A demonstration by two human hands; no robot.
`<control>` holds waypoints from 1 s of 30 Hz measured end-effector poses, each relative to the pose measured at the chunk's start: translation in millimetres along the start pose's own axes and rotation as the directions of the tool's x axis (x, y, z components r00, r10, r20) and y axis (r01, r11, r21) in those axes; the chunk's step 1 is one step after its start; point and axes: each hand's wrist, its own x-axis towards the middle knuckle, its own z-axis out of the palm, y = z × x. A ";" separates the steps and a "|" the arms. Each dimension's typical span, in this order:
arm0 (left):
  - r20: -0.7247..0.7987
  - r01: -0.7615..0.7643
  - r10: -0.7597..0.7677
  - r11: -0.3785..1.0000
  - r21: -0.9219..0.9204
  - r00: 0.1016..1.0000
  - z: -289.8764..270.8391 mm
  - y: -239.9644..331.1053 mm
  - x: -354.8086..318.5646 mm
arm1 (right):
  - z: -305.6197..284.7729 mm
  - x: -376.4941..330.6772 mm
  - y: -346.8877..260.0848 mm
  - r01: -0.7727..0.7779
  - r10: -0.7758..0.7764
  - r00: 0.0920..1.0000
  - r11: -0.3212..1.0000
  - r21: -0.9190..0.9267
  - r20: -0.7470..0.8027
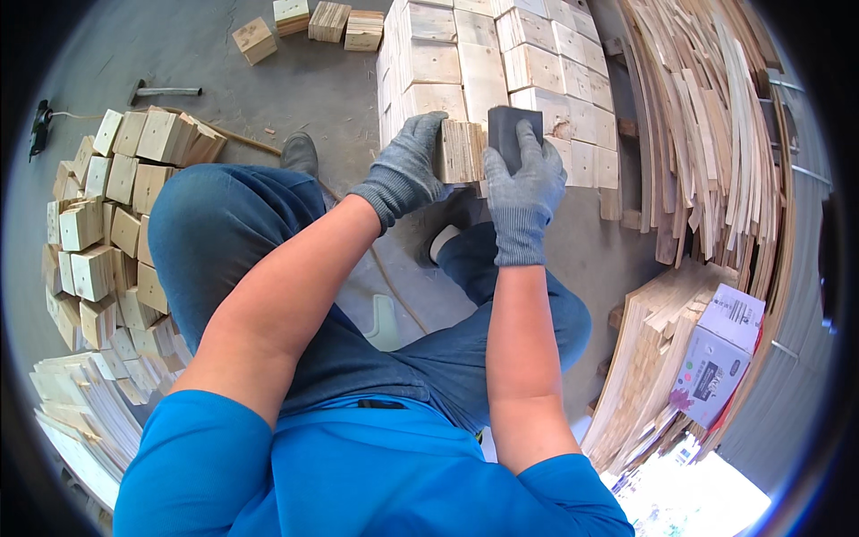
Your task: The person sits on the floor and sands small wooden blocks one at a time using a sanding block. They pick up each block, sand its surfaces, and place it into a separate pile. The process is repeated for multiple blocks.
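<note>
My left hand (404, 174), in a grey knit glove, is closed round the side of a small wooden block (462, 152) with layered edges. The gloved right hand (528, 190) grips a dark grey sanding block (503, 125) from above, fingers lying along its face. This sanding block is beside the right end of the wooden block; whether they touch, I cannot tell. Just beyond both hands rises a neat stack of pale wooden blocks (483, 61). Both hands are held above the floor, in front of my bent knees.
More blocks (109, 224) are piled on the left. A hammer (165, 91) and a few loose blocks (329, 22) lie on the far floor. Long wood strips (707, 134) and a printed carton (716, 362) stand on the right. A hose (394, 285) runs between my legs.
</note>
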 end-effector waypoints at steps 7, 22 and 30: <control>0.025 0.041 -0.041 0.999 0.025 0.999 -2.5 -0.1 -0.2 | -23.2 -81.1 8.1 0.034 -0.037 0.997 0.999 0.041 0.067; 0.004 0.026 -0.026 1.000 -0.007 1.000 -0.1 -0.7 0.2 | 1.2 6.9 2.0 0.005 -0.005 1.000 1.000 -0.016 0.002; 0.035 0.017 -0.017 1.000 0.021 0.999 -4.8 1.4 -0.9 | -18.7 -56.9 -3.5 -0.040 0.042 0.994 0.999 -0.024 0.104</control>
